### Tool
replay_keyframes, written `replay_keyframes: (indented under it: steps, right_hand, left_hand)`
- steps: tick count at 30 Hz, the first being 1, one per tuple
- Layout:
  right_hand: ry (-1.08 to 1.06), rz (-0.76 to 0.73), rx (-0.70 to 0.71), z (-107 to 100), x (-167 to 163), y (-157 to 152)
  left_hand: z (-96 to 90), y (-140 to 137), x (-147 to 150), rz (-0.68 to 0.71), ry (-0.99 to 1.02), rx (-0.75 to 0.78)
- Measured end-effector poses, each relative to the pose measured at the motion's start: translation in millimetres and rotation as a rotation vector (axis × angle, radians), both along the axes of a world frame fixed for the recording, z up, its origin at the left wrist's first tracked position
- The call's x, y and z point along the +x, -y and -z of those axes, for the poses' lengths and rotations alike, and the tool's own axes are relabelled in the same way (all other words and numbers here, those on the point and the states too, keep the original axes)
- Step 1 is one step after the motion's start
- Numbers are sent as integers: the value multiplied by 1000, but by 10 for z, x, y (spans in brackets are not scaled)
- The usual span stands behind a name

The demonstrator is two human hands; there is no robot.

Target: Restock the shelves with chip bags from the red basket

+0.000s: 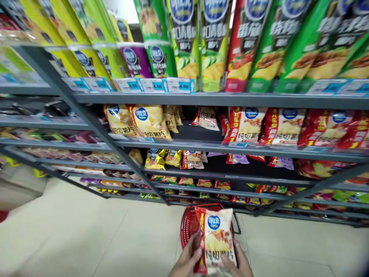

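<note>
A red and white bag of potato chips (216, 238) is held upright low in the view, in front of me. My left hand (186, 259) grips its left edge and my right hand (238, 261) grips its right lower edge. Directly behind the bag, a red shopping basket (188, 225) stands on the floor at the foot of the shelves.
Grey shelves (219, 99) full of snacks fill the view: tall chip canisters (184, 42) on top, yellow chip bags (150, 121) and red chip bags (245, 125) below, smaller packs lower down. Pale floor tiles (86, 234) stretch to the left.
</note>
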State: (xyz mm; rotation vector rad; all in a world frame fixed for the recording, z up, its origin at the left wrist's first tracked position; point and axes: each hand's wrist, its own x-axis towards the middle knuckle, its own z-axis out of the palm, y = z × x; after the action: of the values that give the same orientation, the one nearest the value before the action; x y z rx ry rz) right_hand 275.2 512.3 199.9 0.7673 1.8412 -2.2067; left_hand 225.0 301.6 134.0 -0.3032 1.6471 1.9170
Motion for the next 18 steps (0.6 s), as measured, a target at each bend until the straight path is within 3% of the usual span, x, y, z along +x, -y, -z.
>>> replay_keyframes:
  steps: [4,7,10,13,18]
  right_hand:
    - [-200,-125,-158,-429,-324,-292]
    - [-412,-197,-116,-792,-631,-555]
    - [-510,-226,-102,-1165,-883,-701]
    - [-573,-195,-94,-1524,-1049,-727]
    - [-627,-159,-61,-1977,-1188,-648]
  left_hand:
    - [-907,-314,-171,-56,-144,-156]
    - [-1569,-505,-338,-48,-300,-186]
    - [-2097,-554,-527,-52,-437,-266]
    - [-2442,-528,-709,-45,-549,-250]
    - [-2780,-400,-905,-56,-569,-12]
